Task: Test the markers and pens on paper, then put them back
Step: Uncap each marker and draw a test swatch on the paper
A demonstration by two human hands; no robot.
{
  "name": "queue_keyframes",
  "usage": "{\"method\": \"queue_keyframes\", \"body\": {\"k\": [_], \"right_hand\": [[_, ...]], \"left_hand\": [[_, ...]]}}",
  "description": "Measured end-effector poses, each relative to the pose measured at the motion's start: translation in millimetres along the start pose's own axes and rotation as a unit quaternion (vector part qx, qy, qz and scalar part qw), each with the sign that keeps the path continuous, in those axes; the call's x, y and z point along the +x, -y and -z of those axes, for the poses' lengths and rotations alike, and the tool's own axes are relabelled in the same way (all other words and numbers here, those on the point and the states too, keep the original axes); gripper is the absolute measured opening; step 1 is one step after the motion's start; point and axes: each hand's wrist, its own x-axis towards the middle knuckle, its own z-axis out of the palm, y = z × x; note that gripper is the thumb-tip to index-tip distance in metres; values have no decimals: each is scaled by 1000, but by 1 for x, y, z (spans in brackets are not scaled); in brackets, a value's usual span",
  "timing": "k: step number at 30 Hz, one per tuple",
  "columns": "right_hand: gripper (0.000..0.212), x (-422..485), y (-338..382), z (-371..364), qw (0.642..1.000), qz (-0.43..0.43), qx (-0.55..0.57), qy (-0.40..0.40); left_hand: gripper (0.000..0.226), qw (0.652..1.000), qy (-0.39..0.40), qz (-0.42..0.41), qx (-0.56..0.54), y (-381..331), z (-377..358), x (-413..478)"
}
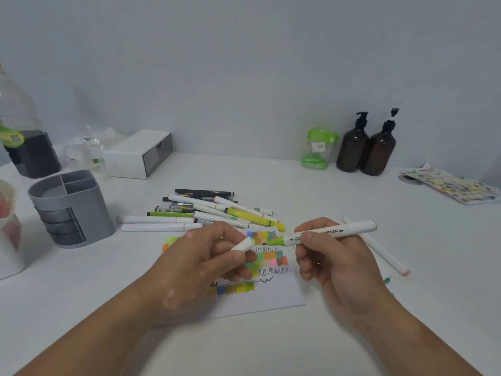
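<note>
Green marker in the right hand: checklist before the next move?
1. Cap off: ok. The left hand pinches the cap, and the green tip is bare.
2. Grip: ok. The right hand holds the marker by its barrel.
3. Paper in place: ok. The paper lies flat under both hands, with bare space at its near edge.
4. Tip aimed at paper: not ok. The marker lies near level, tip toward the cap.
5. This colour already swatched: cannot tell; several green patches are there.
6. Organizer ready for return: ok. The grey organizer stands upright at the left.
</note>
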Motion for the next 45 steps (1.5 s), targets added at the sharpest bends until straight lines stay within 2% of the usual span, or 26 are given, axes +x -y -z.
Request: {"method": "queue_keyframes", "body": {"k": [12, 19, 22, 25, 26, 28, 30, 32, 34, 36, 39, 41, 44, 45], "right_hand": [[6, -6, -6, -9, 996, -6, -66, 53], [11, -8, -6, -8, 997, -16, -47, 62], [29, -7, -3, -5, 994, 0, -72, 83], [64, -5, 7, 3, 990, -22, -25, 137], [66, -4, 10, 5, 988, -37, -20, 148], [48, -4, 12, 5, 984, -54, -88, 147], [23, -6, 7, 1, 966, -59, -216, 132], [15, -8, 2, -3, 944, -64, -295, 136], [14, -7, 2, -2, 926, -48, -358, 110], [9, -2, 3, 4, 895, -3, -445, 27], [9, 2, 3, 10, 854, 20, -517, -63], [13, 2, -1, 11, 823, 4, -563, -69], [21, 5, -9, 10, 761, -11, -645, -67], [22, 6, -11, 10, 751, -8, -657, -70]], "left_hand": [[16, 998, 8, -46, 34, 0, -7, -2], [20, 997, -13, -71, 29, -2, -6, -4], [21, 993, -43, -74, 77, -3, -1, -3], [25, 978, -100, -76, 163, -2, 11, 1], [25, 974, -114, -71, 185, -2, 14, 3], [28, 971, -117, -60, 200, 2, 14, 3], [32, 975, -93, -66, 192, 6, 6, 4], [34, 971, -82, -75, 213, 9, -1, 5], [33, 958, -102, -79, 256, 12, 0, 7], [35, 929, -132, -69, 338, 14, 6, 9], [32, 893, -90, -40, 440, 14, 9, 10], [30, 887, -56, -35, 457, 12, 6, 9], [33, 889, -40, -34, 454, 9, 5, 6], [32, 888, -34, -32, 457, 9, 4, 4]]}}
